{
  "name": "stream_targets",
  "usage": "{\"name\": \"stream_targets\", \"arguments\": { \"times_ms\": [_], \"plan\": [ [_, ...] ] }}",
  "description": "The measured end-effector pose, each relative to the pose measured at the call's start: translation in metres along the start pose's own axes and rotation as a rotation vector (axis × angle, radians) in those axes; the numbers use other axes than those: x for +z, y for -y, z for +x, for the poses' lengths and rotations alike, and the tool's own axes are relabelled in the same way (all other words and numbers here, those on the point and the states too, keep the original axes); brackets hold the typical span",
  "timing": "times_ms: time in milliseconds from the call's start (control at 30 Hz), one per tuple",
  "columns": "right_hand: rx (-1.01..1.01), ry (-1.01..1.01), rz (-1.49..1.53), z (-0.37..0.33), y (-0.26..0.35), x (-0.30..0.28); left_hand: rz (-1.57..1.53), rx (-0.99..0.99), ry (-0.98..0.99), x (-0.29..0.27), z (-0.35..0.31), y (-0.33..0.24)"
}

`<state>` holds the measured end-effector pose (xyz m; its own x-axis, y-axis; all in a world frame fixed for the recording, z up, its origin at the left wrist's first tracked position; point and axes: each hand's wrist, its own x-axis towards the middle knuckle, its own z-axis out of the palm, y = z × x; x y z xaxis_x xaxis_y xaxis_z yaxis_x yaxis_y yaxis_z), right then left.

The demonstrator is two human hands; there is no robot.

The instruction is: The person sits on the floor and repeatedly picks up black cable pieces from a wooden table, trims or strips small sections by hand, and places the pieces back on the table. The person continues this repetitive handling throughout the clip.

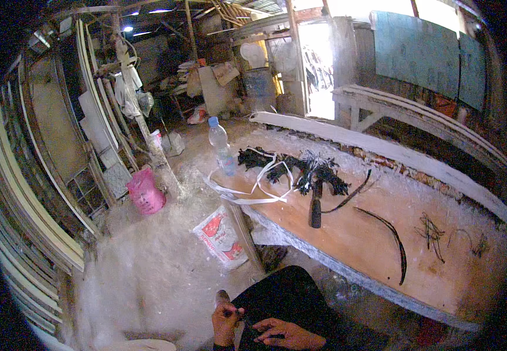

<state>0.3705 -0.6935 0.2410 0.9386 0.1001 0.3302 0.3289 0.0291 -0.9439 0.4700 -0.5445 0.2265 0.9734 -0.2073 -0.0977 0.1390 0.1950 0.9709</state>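
Observation:
Low in front of me, my left hand (225,323) is closed in a pinch, fingers curled over something small and dark. Close by on its right, above my dark-clothed lap (294,292), my right hand (288,335) has bent fingers round a thin dark piece. What either hand holds is too small and dim to name. On the workbench (347,234) to the right lie bunches of black strips (291,167) and a tool with a thick dark handle (316,215). A white flat strap (259,196) loops beside them. Farther right is a curved black strip (395,240).
A clear plastic bottle (221,149) with a blue cap stands at the bench's far left end. Thin dark wires (432,234) lie on its right part. On the floor are a white-and-red sack (221,234) and a pink bag (146,192). Long boards (37,205) lean at left.

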Motion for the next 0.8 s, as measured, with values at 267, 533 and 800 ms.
{"name": "stream_targets", "arguments": {
  "times_ms": [267, 533, 800],
  "plan": [
    [0.222, 0.074, 0.273, 0.008, 0.004, 0.007, 0.317, 0.222, 0.06, -0.022, -0.022, 0.004],
    [0.033, -0.375, -0.525, 0.027, 0.006, -0.012, 0.229, 0.093, 0.493, 0.009, -0.057, -0.013],
    [-0.163, -0.616, -0.578, 0.023, 0.0, -0.028, 0.137, 0.074, 0.453, 0.014, -0.042, -0.015]
  ]
}}
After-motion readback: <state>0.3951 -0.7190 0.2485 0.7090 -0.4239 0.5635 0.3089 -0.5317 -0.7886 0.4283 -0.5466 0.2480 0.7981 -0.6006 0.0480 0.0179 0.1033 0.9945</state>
